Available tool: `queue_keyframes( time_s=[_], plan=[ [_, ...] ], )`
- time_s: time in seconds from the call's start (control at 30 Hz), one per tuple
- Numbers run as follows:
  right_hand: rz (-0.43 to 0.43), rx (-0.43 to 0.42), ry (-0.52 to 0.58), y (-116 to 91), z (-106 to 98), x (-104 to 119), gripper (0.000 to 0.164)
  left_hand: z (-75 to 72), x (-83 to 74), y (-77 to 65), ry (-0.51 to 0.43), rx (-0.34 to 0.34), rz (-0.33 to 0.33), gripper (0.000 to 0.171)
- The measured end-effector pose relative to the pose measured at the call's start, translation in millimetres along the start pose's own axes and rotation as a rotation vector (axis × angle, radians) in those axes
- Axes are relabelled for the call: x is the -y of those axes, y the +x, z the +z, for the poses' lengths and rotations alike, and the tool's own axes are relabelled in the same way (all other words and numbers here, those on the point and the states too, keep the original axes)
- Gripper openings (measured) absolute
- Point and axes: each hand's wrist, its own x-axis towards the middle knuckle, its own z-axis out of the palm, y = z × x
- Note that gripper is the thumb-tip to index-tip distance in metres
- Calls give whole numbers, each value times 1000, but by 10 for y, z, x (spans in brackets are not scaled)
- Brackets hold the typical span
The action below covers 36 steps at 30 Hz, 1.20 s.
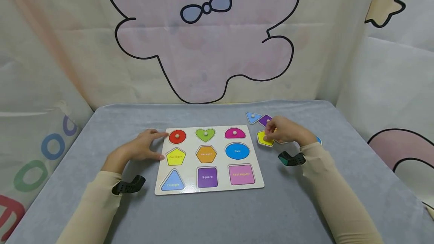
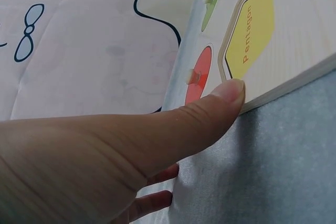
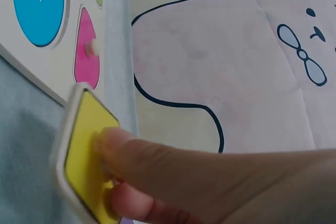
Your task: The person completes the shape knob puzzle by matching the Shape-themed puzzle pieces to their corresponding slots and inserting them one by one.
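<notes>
A white shape-puzzle board (image 1: 191,144) lies on the table. A red circle (image 1: 177,136), a green heart (image 1: 205,134) and a pink half-circle (image 1: 235,133), all with knobs, sit in its far row. The nearer rows show printed shapes, among them a yellow Pentagon slot (image 2: 252,30). My left hand (image 1: 140,148) touches the board's left edge, thumb tip beside that slot. Right of the board, my right hand (image 1: 288,129) pinches a yellow pentagon piece (image 3: 84,140), which is tilted; fingers hide its knob.
A blue triangle piece (image 1: 252,117) and a purple piece (image 1: 264,120) lie behind the right hand. Part of a blue piece (image 1: 319,140) shows beyond the right wrist. A printed cloth (image 1: 203,48) hangs behind the grey-blue table (image 1: 203,217).
</notes>
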Motion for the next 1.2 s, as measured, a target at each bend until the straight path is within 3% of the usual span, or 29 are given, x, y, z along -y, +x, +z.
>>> queue_keyframes(
  time_s=[0.4, 0.9, 1.2],
  plan=[
    [-68, -194, -1, 188, 189, 99, 16, -21, -9, -11, 5, 2, 3, 90],
    [-85, -208, -54, 366, 419, 576, 10, -16, -1, -23, -2, 8, -7, 90],
    [-116, -145, 56, 452, 535, 780, 11, -2, -5, -12, 3, 1, -2, 91]
  ],
)
